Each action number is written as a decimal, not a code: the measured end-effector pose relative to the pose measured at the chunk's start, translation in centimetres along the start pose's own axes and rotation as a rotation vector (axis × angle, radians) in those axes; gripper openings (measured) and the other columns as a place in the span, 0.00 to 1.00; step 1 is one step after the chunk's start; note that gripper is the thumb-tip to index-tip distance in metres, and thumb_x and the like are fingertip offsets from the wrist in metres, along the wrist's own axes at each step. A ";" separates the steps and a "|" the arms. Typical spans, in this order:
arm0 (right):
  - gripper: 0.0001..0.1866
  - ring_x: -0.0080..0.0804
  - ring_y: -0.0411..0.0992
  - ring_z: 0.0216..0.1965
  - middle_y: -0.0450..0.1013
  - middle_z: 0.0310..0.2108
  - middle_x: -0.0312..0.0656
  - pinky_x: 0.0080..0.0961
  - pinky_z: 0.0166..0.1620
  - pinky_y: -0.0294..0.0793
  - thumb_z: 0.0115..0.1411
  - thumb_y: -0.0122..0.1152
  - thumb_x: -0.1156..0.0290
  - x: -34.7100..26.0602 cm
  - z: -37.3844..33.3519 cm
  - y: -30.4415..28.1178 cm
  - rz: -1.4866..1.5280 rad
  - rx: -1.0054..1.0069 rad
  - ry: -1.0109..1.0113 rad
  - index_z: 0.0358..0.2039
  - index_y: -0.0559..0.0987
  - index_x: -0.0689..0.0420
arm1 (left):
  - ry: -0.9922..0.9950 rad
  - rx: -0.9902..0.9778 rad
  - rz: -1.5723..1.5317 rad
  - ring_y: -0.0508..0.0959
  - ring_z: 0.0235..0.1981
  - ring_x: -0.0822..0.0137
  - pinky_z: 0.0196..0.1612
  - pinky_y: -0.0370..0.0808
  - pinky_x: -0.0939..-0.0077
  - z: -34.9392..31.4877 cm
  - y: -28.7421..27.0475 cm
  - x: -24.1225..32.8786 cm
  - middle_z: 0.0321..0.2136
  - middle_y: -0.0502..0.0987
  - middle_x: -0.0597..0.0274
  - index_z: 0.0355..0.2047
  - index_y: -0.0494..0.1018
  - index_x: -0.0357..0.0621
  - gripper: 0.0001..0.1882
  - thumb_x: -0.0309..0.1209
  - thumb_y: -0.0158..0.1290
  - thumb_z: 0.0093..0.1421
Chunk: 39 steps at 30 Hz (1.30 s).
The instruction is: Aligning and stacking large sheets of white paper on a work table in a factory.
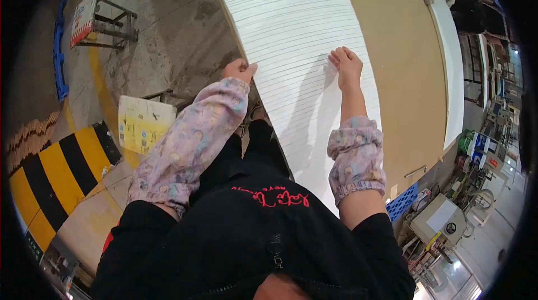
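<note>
A long run of white sheets (291, 25) lies on the table, overlapping so that their edges form closely spaced lines. My left hand (240, 70) is at the left edge of these sheets, its fingers curled in and the thumb pointing toward the edge. Whether a sheet is pinched there cannot be made out. Over the right part of the sheets is my right hand (348, 67), fingers bent and drawn together with the tips pointing left. Anything between those fingertips is too small to tell. Shadows of the hand and arm fall across the white surface.
Right of the sheets runs a tan board surface (403, 59). On the left floor stand a stool (112, 25), a yellow-and-white stool top (147, 123) and a black-and-yellow striped block (61, 168). A blue basket (402, 202) and machinery (443, 218) are at lower right.
</note>
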State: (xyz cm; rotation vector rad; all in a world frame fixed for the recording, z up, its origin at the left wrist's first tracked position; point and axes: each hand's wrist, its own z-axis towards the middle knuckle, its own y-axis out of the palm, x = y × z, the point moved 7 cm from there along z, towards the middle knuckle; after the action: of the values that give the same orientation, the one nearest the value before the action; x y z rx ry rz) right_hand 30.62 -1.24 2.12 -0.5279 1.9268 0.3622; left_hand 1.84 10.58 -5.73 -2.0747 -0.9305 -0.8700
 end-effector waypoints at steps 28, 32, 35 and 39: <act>0.12 0.26 0.67 0.26 0.67 0.28 0.37 0.21 0.29 0.72 0.51 0.58 0.68 -3.7 10.2 -4.8 -0.269 0.123 0.096 0.34 0.71 0.59 | 0.272 0.350 -0.100 0.69 0.19 0.72 0.24 0.68 0.78 -3.2 -2.5 4.4 0.18 0.66 0.66 0.22 0.64 0.41 0.13 0.26 0.59 0.40; 0.10 0.21 0.66 0.24 0.68 0.24 0.33 0.16 0.28 0.70 0.50 0.61 0.67 -3.1 11.0 -5.7 -0.398 0.174 0.125 0.32 0.73 0.56 | 0.371 0.274 -0.031 0.71 0.22 0.71 0.26 0.69 0.79 -4.0 -2.2 5.8 0.21 0.65 0.65 0.22 0.68 0.40 0.11 0.26 0.58 0.39; 0.09 0.19 0.65 0.24 0.68 0.23 0.31 0.15 0.27 0.69 0.49 0.62 0.67 -3.0 11.9 -6.6 -0.452 0.164 0.123 0.29 0.73 0.55 | 0.383 0.193 -0.101 0.71 0.23 0.71 0.28 0.70 0.80 -3.7 -1.8 5.5 0.22 0.66 0.64 0.25 0.71 0.39 0.10 0.26 0.58 0.40; 0.09 0.17 0.64 0.23 0.67 0.22 0.29 0.14 0.27 0.69 0.48 0.63 0.68 -2.5 12.1 -6.5 -0.418 0.118 0.128 0.28 0.74 0.55 | 0.302 0.136 -0.179 0.65 0.23 0.75 0.28 0.64 0.82 -2.9 -1.6 4.3 0.22 0.64 0.65 0.23 0.71 0.35 0.08 0.29 0.55 0.48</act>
State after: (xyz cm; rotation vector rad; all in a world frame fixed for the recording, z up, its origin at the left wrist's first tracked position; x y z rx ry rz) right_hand 44.30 -0.51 -0.47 -0.8708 1.8863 -0.0544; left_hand 1.93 10.56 -0.30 -1.7054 -0.9886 -1.1442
